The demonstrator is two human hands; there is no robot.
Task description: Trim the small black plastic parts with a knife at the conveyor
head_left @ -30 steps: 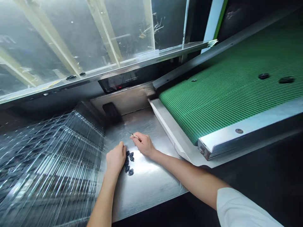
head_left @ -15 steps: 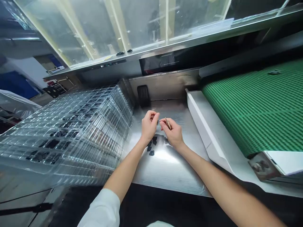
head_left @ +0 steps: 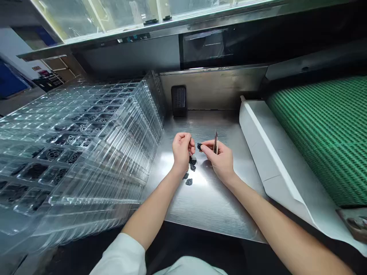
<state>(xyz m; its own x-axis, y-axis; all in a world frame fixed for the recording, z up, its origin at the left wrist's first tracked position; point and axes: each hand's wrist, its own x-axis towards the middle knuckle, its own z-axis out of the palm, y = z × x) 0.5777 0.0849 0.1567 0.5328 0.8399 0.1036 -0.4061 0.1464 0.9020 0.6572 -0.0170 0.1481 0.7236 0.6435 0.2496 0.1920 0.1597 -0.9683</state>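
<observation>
A stainless steel bench lies between stacked clear plastic trays on the left and a green mesh conveyor belt on the right; the left hand is curled closed just above small black parts; the right hand grips a slim metal tool and one black part.

Ahead of my hands, the bare steel of the bench runs back to the steel back panel, so I can reach forward there, though the black box standing against the panel is in the way toward the left. To the left, the stack of clear plastic trays rises like a wall near my left hand. To the right, a strip of steel lies between my right hand and the white sloped panel, which stands in front of the green conveyor belt. Small dark parts lie just below my hands, between my wrists.
</observation>
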